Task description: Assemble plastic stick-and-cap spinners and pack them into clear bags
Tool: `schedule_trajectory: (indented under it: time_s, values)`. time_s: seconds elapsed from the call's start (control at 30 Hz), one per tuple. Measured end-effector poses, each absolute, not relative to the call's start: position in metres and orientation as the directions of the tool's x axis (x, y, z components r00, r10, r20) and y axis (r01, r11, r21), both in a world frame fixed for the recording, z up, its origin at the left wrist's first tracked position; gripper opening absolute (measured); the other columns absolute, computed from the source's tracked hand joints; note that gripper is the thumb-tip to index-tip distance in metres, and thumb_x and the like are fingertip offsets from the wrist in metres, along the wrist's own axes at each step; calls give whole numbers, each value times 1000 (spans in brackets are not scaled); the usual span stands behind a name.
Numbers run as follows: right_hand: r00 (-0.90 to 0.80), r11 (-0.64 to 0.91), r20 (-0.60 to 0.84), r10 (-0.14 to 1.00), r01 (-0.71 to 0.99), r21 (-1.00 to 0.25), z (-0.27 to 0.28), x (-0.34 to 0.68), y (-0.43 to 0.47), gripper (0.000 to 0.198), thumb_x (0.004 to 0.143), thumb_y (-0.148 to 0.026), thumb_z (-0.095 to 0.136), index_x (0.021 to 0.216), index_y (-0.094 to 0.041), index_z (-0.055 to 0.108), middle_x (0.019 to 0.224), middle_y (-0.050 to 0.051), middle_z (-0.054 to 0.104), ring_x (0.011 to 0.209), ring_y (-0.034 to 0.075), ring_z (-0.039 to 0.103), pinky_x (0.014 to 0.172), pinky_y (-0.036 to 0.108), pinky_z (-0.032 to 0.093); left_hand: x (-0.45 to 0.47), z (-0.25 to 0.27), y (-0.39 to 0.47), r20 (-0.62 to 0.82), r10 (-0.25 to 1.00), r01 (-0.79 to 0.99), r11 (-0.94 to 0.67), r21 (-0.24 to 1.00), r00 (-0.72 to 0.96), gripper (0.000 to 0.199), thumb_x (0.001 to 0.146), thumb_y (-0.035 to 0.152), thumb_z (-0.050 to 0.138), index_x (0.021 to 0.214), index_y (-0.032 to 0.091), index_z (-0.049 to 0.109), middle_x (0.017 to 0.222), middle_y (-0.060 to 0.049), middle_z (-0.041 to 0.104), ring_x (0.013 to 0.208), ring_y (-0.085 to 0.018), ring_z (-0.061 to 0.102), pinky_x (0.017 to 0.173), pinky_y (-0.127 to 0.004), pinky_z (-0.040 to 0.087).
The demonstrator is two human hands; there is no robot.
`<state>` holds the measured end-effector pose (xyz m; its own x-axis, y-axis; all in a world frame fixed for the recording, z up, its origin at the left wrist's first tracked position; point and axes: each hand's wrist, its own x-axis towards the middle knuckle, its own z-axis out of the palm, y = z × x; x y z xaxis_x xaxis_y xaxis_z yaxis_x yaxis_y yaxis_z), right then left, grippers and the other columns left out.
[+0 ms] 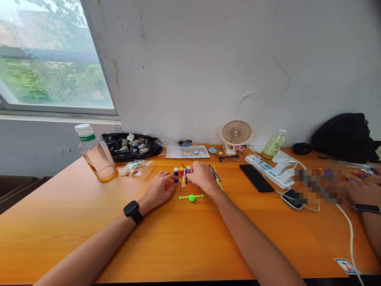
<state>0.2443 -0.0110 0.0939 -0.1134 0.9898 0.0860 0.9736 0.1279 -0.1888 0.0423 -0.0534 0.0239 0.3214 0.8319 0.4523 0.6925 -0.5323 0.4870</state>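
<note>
Small coloured plastic parts lie together at the middle of the table. My left hand (159, 190), with a black watch on its wrist, has its thumb and forefinger closed at a small blue round piece (176, 180). My right hand (201, 177) is bent down with fingers pinched among the parts; what they hold is hidden. Between the hands lie a white arrow-shaped piece (183, 178) and a red and yellow round piece (181, 171). Nearer me sits a green arrow spinner (192, 198) on a round base. Coloured sticks (216, 176) lie right of my right hand.
At left stand a large bottle (99, 159), a black bag of rolls (131, 149) and a clear packet (136, 167). A fan (236, 133), glasses (229, 158), black phone (256, 177), power strip (269, 171) and tea bottle (273, 146) are right. Another person's hand (364, 192) is far right.
</note>
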Motion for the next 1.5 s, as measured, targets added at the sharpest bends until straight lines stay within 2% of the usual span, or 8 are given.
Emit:
schedule_trajectory:
  time_s: [0.27,0.6,0.8,0.93,1.03,1.17,1.37,1.5]
  values:
    - [-199,185,-4,980,916,-356,111,289,-13,7,84,-22,70,79,-20,74,79,6,76,73,19,67,61,27,35,41,20,-52,433,846,702,-511,495,310,13,98,30,64,106,26,73,108,-6,75,104,-27,66,85,-38,53]
    - [-251,323,205,946,691,-647,69,325,-15,14,97,-26,56,85,-19,59,80,3,68,68,16,58,64,25,41,44,24,-55,444,829,652,-548,524,339,26,107,31,47,124,26,66,120,-9,66,110,-25,64,96,-39,53]
    - [-170,351,310,935,555,-754,47,301,-11,16,100,-31,49,93,-20,58,76,1,64,68,17,61,64,26,46,49,29,-60,441,820,634,-566,527,365,34,112,36,29,92,22,53,96,-6,59,90,-22,57,86,-37,50]
    - [-160,371,340,927,529,-763,50,301,-18,23,103,-31,42,113,-19,59,83,2,67,73,18,65,70,26,50,48,35,-65,410,798,582,-602,546,441,21,104,41,53,94,23,50,95,-4,60,86,-21,56,80,-35,48]
    - [-203,415,365,909,529,-740,51,309,-23,28,103,-25,36,110,-19,62,90,4,69,80,18,66,76,26,52,47,39,-67,404,753,535,-655,533,519,20,93,34,66,95,23,50,97,-4,61,88,-21,56,81,-34,48]
    - [-238,497,443,865,539,-680,47,315,-26,30,101,-19,37,97,-18,67,96,6,69,88,19,66,82,28,51,48,35,-64,393,754,541,-654,529,526,17,91,30,66,93,23,50,94,-3,61,85,-20,56,78,-32,47]
    - [-299,539,456,838,574,-616,48,307,-37,21,100,-26,55,117,-18,66,109,7,67,84,18,62,81,29,50,56,24,-55,386,825,681,-562,471,413,19,95,28,61,84,23,46,85,-2,60,74,-19,56,67,-30,41]
    - [-495,624,384,779,555,-550,54,301,-54,36,92,-23,69,127,-21,61,113,6,65,85,18,61,83,30,50,58,22,-55,403,806,636,-591,496,435,8,93,23,61,91,23,53,88,-3,64,79,-20,61,70,-31,46]
